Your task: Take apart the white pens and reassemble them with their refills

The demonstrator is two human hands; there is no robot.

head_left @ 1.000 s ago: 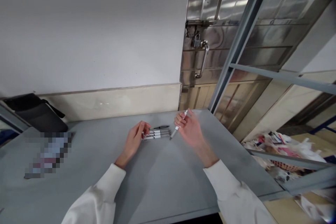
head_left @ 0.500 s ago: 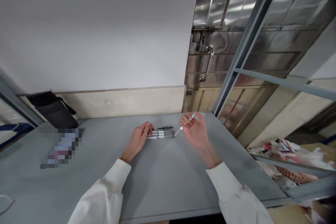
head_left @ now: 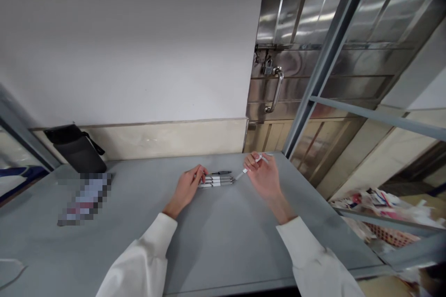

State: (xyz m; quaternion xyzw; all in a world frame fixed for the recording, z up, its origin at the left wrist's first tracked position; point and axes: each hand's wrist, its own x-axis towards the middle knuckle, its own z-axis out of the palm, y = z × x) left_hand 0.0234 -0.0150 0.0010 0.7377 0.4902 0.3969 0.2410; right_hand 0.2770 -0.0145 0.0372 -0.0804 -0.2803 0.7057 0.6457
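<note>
Nearest the camera, two white sleeves run off the bottom edge. Farther up the grey counter, the left hand rests with its fingertips on three white pens lying side by side; one dark pen lies just behind. The right hand pinches a fifth pen, partly hidden by its fingers. At far left, a black bag leans on the wall beside a blurred patch.

A black pouch leaned against the tiled base of the white wall at the back left of the grey counter. A padlock and a handle hung on the steel door. Litter lay piled at the right.
</note>
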